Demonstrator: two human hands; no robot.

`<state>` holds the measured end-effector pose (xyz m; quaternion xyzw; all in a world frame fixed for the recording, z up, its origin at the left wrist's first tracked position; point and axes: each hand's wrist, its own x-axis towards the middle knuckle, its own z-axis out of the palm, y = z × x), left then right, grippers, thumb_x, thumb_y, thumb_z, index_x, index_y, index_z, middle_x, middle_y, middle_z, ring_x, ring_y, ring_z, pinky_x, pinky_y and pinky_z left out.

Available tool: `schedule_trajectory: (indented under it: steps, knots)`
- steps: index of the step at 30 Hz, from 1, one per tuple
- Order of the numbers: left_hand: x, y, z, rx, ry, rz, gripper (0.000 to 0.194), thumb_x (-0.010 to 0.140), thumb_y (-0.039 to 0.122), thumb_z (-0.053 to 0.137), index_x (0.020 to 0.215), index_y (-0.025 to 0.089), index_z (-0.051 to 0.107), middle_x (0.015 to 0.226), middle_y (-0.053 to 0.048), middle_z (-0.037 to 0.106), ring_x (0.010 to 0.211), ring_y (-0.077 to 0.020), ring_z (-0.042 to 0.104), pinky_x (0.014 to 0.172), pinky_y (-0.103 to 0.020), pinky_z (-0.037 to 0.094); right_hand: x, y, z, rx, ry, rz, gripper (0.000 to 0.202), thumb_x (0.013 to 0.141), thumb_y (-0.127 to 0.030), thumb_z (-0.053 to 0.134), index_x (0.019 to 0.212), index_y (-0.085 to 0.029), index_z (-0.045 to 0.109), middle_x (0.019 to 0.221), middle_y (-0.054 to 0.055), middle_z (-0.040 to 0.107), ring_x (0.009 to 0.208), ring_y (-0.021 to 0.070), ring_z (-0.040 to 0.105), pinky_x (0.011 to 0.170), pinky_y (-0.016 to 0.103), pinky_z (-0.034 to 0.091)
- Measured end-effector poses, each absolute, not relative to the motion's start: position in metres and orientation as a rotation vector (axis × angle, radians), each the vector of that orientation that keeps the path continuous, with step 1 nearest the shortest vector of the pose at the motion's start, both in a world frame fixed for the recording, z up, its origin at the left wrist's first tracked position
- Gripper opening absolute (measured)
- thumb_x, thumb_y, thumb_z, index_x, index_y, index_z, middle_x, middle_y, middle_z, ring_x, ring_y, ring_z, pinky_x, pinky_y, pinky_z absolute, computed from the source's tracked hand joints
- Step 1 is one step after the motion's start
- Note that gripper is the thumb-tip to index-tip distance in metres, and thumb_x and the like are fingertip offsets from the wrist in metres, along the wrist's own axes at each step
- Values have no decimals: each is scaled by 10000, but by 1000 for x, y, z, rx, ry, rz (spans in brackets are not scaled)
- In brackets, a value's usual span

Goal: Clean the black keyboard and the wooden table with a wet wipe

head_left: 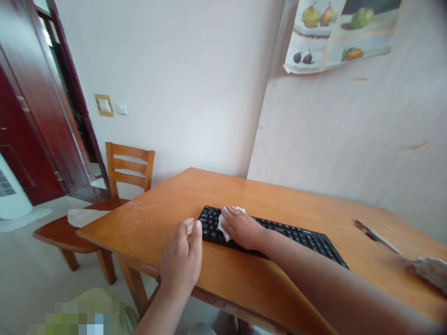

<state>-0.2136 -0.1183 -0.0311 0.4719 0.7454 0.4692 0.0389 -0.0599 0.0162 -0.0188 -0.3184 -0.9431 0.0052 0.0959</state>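
Note:
A black keyboard (310, 237) lies at a slant on the wooden table (167, 232). My right hand (242, 228) presses a white tissue (223, 230) flat onto the keys near the keyboard's left end, and my forearm crosses over the keyboard's middle. Just beside the keyboard's left end is my left hand (183, 251), its fingers curled with the thumb up. Whether anything is inside its curled fingers is hidden.
A wooden chair (131, 165) with a white cloth (85, 216) on its seat stands left of the table. Thin pen-like items (379, 237) and a crumpled greyish thing (431, 272) lie at the right. Fruit pictures (314, 42) hang on the wall.

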Motion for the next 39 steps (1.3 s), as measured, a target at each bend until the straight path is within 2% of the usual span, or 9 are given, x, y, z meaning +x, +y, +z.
schedule_trajectory:
  steps: [6, 11, 18, 26, 35, 39]
  knots:
    - [-216, -116, -34, 1539, 2287, 1450, 493, 985, 557, 278, 1159, 201, 571, 1140, -126, 714, 1113, -286, 659, 937, -428, 505, -119, 24, -16, -793, -2838, 33, 489, 1041, -356, 310, 1429, -92, 450, 1518, 220, 413, 1436, 294, 355, 1154, 517, 315]
    - [-217, -116, -33, 1517, 2259, 1441, 504, 978, 572, 284, 1170, 202, 567, 1169, -125, 702, 1133, -287, 645, 957, -434, 495, -117, 24, -17, -786, -2834, 40, 536, 1043, -380, 295, 1447, -54, 424, 1518, 244, 401, 1435, 309, 352, 1166, 511, 300]
    - [-218, -116, -33, 1484, 2285, 1400, 489, 971, 588, 283, 1153, 227, 559, 1164, -104, 700, 1132, -296, 639, 958, -446, 488, -40, 17, -19, -903, -2788, 13, 510, 1038, -355, 326, 1465, -96, 430, 1524, 213, 409, 1440, 284, 351, 1173, 510, 309]
    - [-220, -116, -30, 1503, 2352, 1320, 464, 972, 580, 267, 1116, 245, 553, 1145, -95, 695, 1121, -315, 636, 908, -429, 491, 55, 8, -24, -1078, -2735, -46, 528, 1041, -347, 306, 1484, -84, 417, 1522, 213, 416, 1447, 281, 341, 1170, 504, 324]
    - [-222, -114, -30, 1540, 2348, 1332, 456, 972, 580, 273, 1063, 249, 572, 1081, -78, 701, 1065, -292, 646, 856, -385, 489, 138, 3, -38, -1255, -2684, -226, 511, 1033, -296, 296, 1501, -120, 402, 1537, 193, 403, 1451, 280, 333, 1139, 523, 362]
    - [-222, -114, -30, 1556, 2396, 1309, 467, 977, 578, 261, 1060, 242, 574, 1074, -91, 700, 1043, -300, 652, 836, -392, 486, 167, 3, -44, -1367, -2627, -318, 496, 1023, -273, 302, 1469, -110, 446, 1510, 195, 441, 1426, 282, 378, 1133, 511, 376]
